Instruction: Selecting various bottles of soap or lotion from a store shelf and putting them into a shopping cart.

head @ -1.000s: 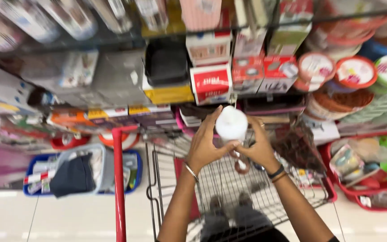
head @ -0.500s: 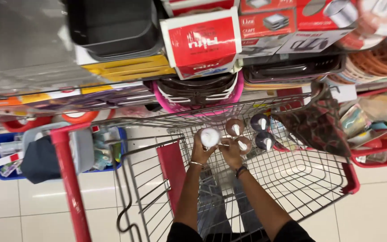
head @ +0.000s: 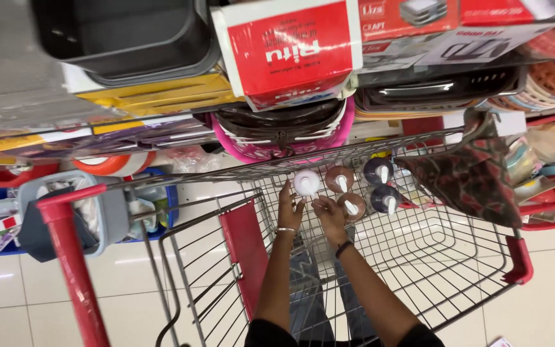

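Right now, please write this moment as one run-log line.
left hand: on white-capped bottle | right hand: beside it | place: wire shopping cart

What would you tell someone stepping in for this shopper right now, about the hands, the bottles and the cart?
Left hand: fingers on the white-capped bottle, standing in the cart.
Right hand: beside it, close to the brown-capped bottles; whether it grips anything is unclear.
Done: the white-capped bottle, two brown-capped and two dark-capped bottles stand together at the cart's shelf-side end.
Left: the left hand has not let go of the white-capped bottle.
Nearby: a patterned bag hangs at the cart's corner.
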